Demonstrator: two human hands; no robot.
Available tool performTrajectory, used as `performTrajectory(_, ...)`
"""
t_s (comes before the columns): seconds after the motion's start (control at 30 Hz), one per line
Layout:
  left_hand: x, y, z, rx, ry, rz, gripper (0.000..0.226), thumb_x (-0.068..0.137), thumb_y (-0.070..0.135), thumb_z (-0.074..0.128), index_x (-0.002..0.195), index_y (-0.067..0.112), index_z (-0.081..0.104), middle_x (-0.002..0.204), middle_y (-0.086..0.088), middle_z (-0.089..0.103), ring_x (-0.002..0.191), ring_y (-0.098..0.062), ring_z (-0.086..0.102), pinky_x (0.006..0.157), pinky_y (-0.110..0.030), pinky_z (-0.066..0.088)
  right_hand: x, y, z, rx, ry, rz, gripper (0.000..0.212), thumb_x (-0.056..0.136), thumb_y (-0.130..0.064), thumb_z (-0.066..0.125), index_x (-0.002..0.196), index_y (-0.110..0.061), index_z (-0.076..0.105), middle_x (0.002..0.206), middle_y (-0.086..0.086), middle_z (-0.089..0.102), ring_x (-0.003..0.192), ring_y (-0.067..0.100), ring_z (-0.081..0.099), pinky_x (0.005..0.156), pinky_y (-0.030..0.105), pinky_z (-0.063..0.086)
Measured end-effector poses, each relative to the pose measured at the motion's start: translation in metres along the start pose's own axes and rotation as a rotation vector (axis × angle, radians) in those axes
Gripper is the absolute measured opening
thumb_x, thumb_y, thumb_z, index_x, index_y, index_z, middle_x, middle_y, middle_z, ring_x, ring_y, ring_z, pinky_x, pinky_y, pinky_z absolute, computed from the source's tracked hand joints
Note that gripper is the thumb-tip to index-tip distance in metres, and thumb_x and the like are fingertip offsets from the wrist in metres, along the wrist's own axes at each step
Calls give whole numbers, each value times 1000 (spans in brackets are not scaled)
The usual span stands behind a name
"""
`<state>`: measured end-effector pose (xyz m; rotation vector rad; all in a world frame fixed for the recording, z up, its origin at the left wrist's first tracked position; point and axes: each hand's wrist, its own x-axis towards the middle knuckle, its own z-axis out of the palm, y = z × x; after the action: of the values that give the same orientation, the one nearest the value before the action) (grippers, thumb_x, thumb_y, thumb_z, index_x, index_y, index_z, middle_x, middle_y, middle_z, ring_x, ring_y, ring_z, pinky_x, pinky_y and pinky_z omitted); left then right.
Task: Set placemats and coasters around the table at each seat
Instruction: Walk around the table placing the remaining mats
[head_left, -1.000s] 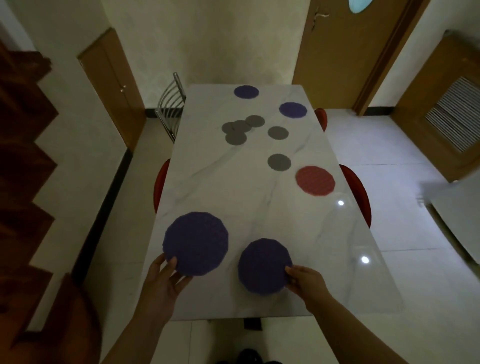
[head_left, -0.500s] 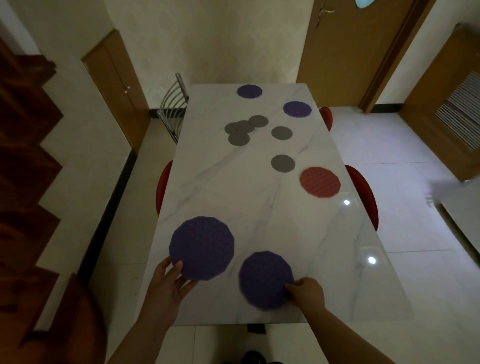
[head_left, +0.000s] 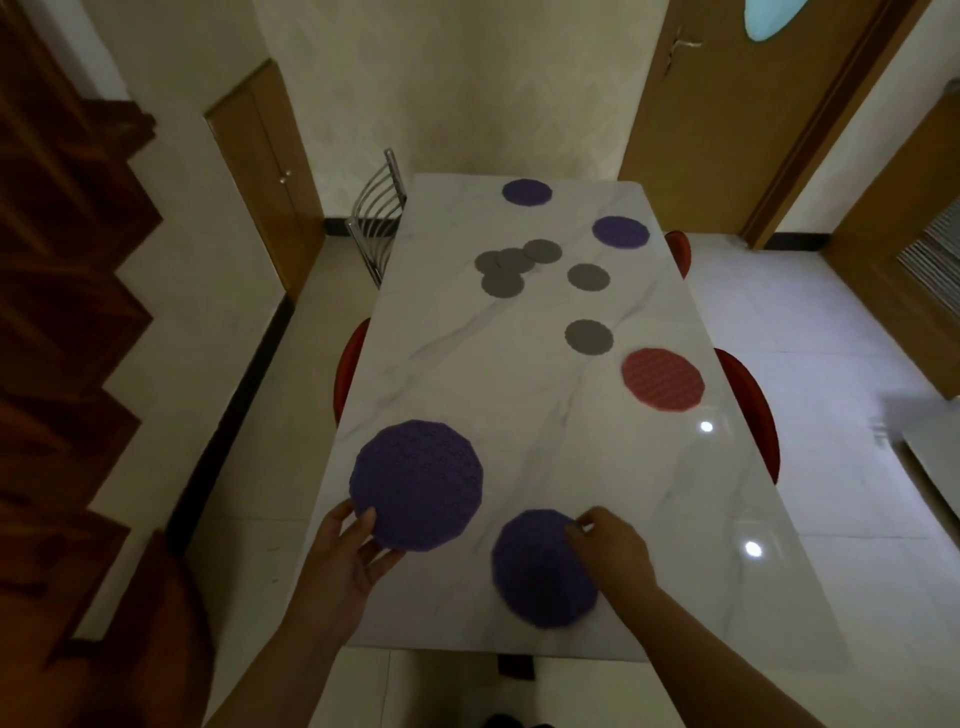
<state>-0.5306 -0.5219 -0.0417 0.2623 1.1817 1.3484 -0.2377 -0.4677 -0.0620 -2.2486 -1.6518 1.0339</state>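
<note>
My left hand (head_left: 347, 556) grips the near edge of a large purple round placemat (head_left: 418, 483), thumb on top, over the table's near left side. My right hand (head_left: 610, 548) rests its fingers on the right part of a second purple placemat (head_left: 535, 569), which lies flat near the front edge. A red placemat (head_left: 663, 380) lies at the right edge. Two smaller purple placemats lie far off, one at the far end (head_left: 527, 192) and one at the far right (head_left: 621, 233). Several grey coasters (head_left: 511, 267) cluster in the far middle, with one more (head_left: 589, 336) nearer.
The white marble table (head_left: 467, 364) runs away from me. Red chairs (head_left: 748, 410) stand tucked on both long sides and a metal chair (head_left: 376, 218) at the far left corner. Wooden doors and a wooden stair rail surround the tiled floor.
The right hand has slid its purple placemat nearer the front edge and moved onto the mat's top. The left hand still holds the large placemat, which has stayed roughly in place.
</note>
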Motion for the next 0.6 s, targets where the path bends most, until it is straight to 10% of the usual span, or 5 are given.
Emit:
performTrajectory(0.27, 31, 40, -28, 46, -137, -8, 42, 80, 23, 67, 121, 23, 55, 113, -4, 72, 101, -28, 69, 69, -35, 59, -22, -135, 26, 493, -62, -267, 46, 96, -36, 44, 139, -21, 39, 141, 4, 41, 113, 14, 50, 104, 34, 41)
performTrajectory(0.6, 113, 152, -111, 269, -320, -82, 47, 73, 29, 71, 118, 26, 57, 112, -1, 73, 96, -25, 71, 64, -32, 58, -31, -278, 112, 394, 228, -205, 48, 95, -31, 48, 140, -15, 41, 136, 10, 46, 105, 14, 55, 88, 21, 39)
